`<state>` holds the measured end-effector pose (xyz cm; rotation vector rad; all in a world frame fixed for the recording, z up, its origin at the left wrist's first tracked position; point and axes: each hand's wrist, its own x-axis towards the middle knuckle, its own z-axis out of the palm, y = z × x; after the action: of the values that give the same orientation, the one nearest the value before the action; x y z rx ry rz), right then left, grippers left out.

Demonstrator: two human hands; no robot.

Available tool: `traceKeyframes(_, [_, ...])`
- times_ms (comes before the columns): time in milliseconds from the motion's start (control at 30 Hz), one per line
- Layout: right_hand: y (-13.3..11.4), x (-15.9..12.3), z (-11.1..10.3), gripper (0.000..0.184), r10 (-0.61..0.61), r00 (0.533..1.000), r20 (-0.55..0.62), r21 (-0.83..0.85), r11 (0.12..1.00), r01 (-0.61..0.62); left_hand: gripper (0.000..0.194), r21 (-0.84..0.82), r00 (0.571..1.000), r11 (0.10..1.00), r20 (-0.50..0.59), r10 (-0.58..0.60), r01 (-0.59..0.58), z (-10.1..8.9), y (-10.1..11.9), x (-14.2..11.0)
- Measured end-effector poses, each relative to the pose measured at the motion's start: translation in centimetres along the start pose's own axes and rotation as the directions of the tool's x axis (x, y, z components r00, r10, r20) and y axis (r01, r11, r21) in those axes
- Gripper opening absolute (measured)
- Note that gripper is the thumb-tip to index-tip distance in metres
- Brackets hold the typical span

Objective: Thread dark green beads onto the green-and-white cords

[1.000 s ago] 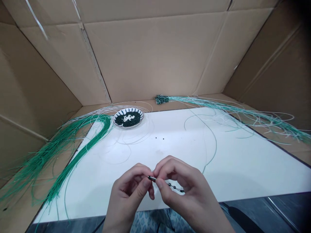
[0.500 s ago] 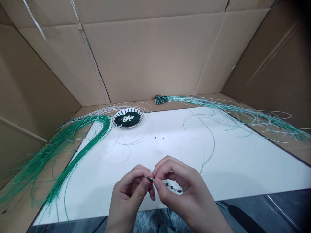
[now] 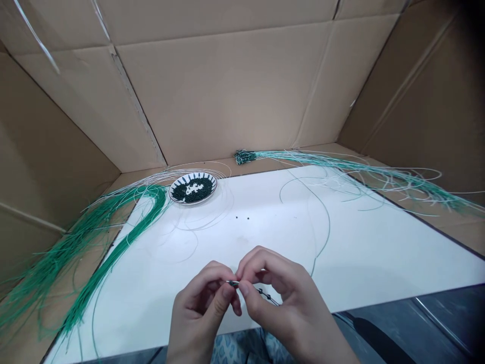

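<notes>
Both my hands are close together low in the view, over the white board. My left hand [image 3: 202, 303] and my right hand [image 3: 282, 298] pinch a short beaded strand [image 3: 261, 291] between their fingertips. A small metal tip [image 3: 233, 284] sticks out at its left end, and several dark beads sit along the thin line to the right. Fingers hide part of the strand. Far ahead of my hands, a patterned plate [image 3: 193, 174] holds a heap of dark green beads [image 3: 191, 191].
Long green and white strands [image 3: 113, 253] curve across the left of the white board [image 3: 341, 242], and a tied bundle [image 3: 303, 159] runs along the far right. Two loose beads [image 3: 242, 218] lie on the board. Cardboard walls [image 3: 212, 91] surround the work area.
The whole scene has drifted left in the view as my head turned. My hands keep the same pinch on the beaded strand, with no visible change of grip.
</notes>
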<state>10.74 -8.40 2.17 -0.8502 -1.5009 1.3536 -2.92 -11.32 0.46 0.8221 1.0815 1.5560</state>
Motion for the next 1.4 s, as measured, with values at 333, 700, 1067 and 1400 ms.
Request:
traceKeyframes(333, [0.2, 0.1, -0.8, 0.011, 0.001, 0.999, -0.050, 0.030, 1.000, 0.001, 0.022, 0.033, 1.000, 0.999, 0.008, -0.003, 0.003, 1.0, 0.1, 0.0])
traceKeyframes(700, [0.7, -0.1, -1.5, 0.015, -0.082, 0.992, -0.094, 0.043, 0.995, 0.087, 0.023, 0.035, 1.000, 0.999, 0.000, 0.005, -0.005, 2.0, -0.2, 0.2])
traceKeyframes(1067, [1.1, -0.2, -2.0, 0.013, -0.087, 0.988, -0.131, 0.078, 0.992, 0.097, 0.023, 0.055, 1.000, 0.998, 0.007, 0.025, -0.025, 2.6, -0.4, 0.1])
traceKeyframes(1400, [0.8, -0.6, -2.9, 0.015, -0.092, 0.988, -0.120, 0.062, 0.993, 0.100, 0.023, 0.061, 1.000, 0.998, 0.019, 0.012, -0.013, 3.5, -0.5, 0.2])
